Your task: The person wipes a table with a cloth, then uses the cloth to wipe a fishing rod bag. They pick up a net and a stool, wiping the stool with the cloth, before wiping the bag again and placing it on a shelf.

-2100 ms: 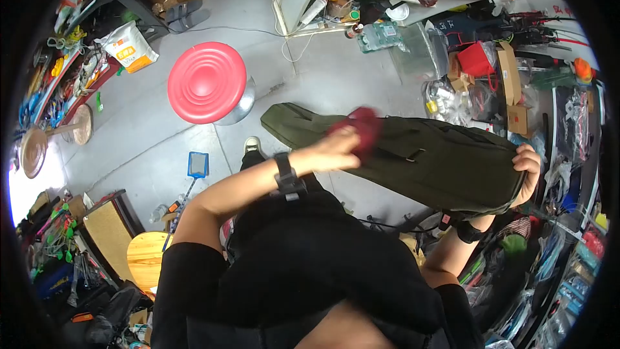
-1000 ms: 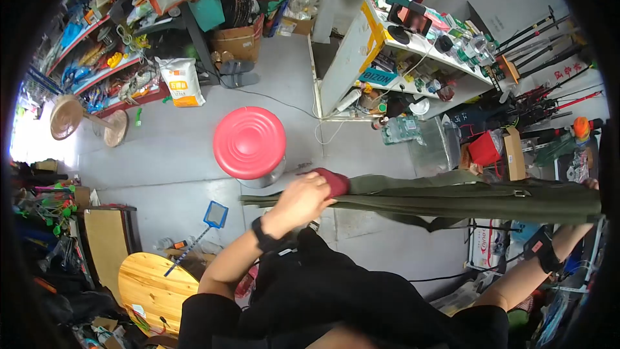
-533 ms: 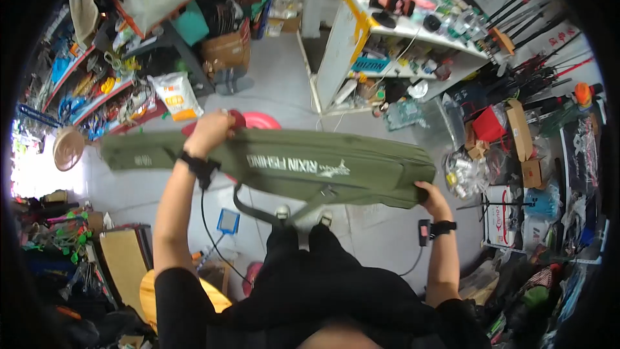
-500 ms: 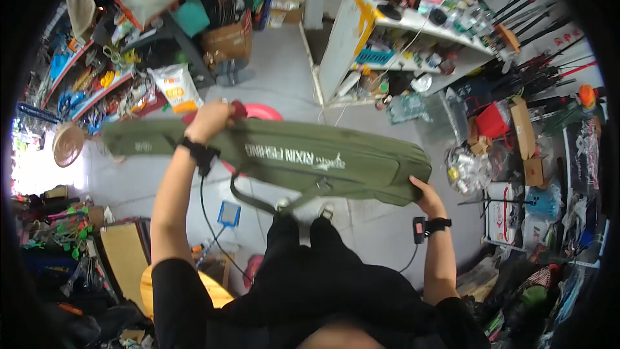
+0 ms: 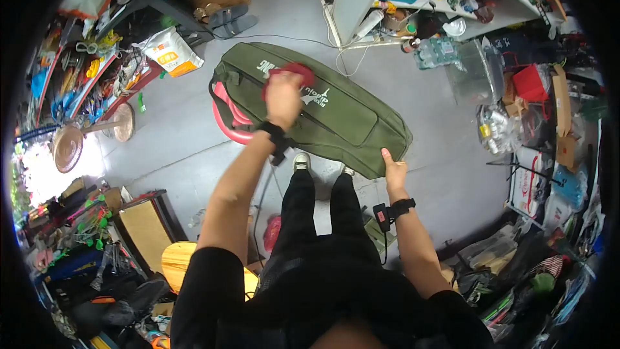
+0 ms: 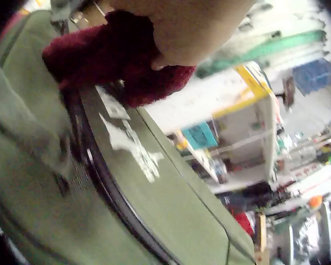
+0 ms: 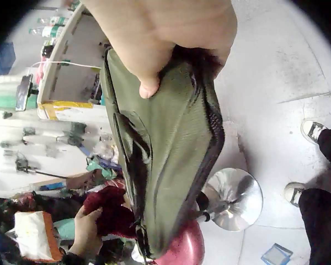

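A long olive-green bag (image 5: 349, 123) with white lettering lies slantwise in front of the body, its far left part over a pink round stool (image 5: 227, 119). The left hand (image 5: 284, 100) holds a dark red cloth (image 5: 302, 75) against the bag's lettered face; in the left wrist view the red cloth (image 6: 99, 58) bunches under the left hand (image 6: 190, 27). At the bag's near right end the right hand (image 5: 395, 174) grips the corner, thumb on top. The right wrist view shows the right hand (image 7: 171, 33) pinching the bag's end (image 7: 171, 121), other fingers partly hidden.
A white shelf unit (image 5: 352, 10) stands ahead. Plastic bottles (image 5: 436, 53) and a clear bin (image 5: 475, 74) sit on the floor at right. A white and orange sack (image 5: 171, 52) and grey slippers (image 5: 234, 22) lie at upper left; a wooden round top (image 5: 177, 262) is at lower left.
The bag has swung from nearly level to a slant, its left end nearer the body's midline. The left hand and cloth have moved right along it, onto the lettering; the right hand still grips the end.
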Demonstrator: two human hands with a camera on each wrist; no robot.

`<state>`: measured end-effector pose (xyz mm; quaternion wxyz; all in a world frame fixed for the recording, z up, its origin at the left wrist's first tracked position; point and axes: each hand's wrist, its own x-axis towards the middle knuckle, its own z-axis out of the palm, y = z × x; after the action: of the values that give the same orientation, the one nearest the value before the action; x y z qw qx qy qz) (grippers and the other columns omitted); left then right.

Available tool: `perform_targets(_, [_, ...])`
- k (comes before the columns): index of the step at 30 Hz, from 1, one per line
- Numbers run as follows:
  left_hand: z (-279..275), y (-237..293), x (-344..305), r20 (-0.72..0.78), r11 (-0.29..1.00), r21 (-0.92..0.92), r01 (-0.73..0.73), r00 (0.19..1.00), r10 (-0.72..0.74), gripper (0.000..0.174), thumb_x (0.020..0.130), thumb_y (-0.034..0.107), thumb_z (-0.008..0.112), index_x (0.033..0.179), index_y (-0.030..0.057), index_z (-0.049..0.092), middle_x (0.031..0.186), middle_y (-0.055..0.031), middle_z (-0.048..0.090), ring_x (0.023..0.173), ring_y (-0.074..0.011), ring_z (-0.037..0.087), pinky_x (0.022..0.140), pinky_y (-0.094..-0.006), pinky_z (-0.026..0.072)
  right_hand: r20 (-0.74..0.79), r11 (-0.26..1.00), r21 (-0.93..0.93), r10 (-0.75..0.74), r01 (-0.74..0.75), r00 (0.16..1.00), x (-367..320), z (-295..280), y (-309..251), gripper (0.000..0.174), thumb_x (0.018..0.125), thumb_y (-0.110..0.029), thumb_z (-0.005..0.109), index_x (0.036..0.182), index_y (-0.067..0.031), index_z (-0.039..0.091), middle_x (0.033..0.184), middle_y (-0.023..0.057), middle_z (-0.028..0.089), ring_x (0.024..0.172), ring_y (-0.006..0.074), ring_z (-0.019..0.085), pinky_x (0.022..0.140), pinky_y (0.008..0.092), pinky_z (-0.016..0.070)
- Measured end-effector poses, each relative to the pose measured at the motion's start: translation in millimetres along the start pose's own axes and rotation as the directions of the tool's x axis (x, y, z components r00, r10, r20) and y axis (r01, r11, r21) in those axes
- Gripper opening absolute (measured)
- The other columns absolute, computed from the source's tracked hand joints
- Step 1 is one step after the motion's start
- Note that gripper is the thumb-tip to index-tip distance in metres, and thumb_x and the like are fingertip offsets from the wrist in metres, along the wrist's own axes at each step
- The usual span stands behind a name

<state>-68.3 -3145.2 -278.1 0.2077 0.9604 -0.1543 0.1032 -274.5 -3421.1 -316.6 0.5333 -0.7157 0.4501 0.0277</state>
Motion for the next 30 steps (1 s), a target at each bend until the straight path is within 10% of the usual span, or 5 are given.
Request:
perform_targets(11, [95.2,124.8,-29.4,0.423,0.824,-0.241,-0.514,0.708,0.565,0.017,0.072,0.014,0.055,0.085,0.0129,0.065,0.095,-0.0023,0.059,0.096,-0.0210,0.053,0.082,-0.0347,0.0438,0.137,0.985,0.148,-0.105,0.084,0.985,4.9,-31.0,29.5,0.030,0.079,-0.014,0.073,0.096,0.0089,0.063,0.089,0.0095,0.068,0.076,0.0118,0.058,0.071,0.0270,0.0481])
perform_targets(25, [133.5,-115.7,-49.2,0.062,0.776,0.563,0.285,0.922,-0.383,0.036,0.088,0.018,0.041,0.121,0.0058,0.052,0.125,-0.0200,0.050,0.115,-0.0376,0.046,0.097,-0.0448,0.0377,0.242,1.000,0.017,-0.007,0.002,0.970,69.0,-70.6,82.2,0.053,0.077,-0.040,0.071,0.096,0.0100,0.064,0.090,0.0177,0.068,0.084,0.0225,0.065,0.072,0.0344,0.0497])
perform_targets(26, [111.7,-96.7,-27.4,-0.138,0.609,0.008,0.793,0.604,-0.785,0.037,0.087,0.017,0.044,0.121,0.0044,0.052,0.123,-0.0227,0.050,0.114,-0.0398,0.046,0.098,-0.0452,0.0363,0.227,0.987,-0.152,-0.006,0.042,0.974,79.1,-65.9,78.7,0.052,0.076,-0.037,0.073,0.094,0.0105,0.064,0.089,0.0169,0.068,0.081,0.0185,0.064,0.072,0.0327,0.0495])
perform_targets(27, [75.8,-116.4,-53.9,0.113,0.632,0.501,0.591,0.679,-0.725,0.044,0.085,0.023,0.053,0.122,-0.0002,0.050,0.121,-0.0278,0.050,0.115,-0.0407,0.046,0.099,-0.0454,0.0356,0.238,0.999,-0.038,0.013,-0.004,0.971,53.0,-71.5,79.7,0.045,0.075,-0.030,0.076,0.095,0.0097,0.065,0.086,0.0134,0.069,0.078,0.0152,0.062,0.070,0.0307,0.0496])
perform_targets(30, [58.3,-147.1,-62.8,0.242,0.249,-0.127,0.960,0.273,-0.931,0.074,0.068,0.035,0.078,0.120,-0.0074,0.048,0.117,-0.0292,0.052,0.107,-0.0378,0.053,0.091,-0.0443,0.0427,0.262,0.966,0.237,0.040,-0.104,0.964,38.6,-84.7,23.2,0.032,0.077,-0.017,0.075,0.096,0.0071,0.065,0.089,0.0076,0.068,0.078,0.0123,0.061,0.068,0.0274,0.0498])
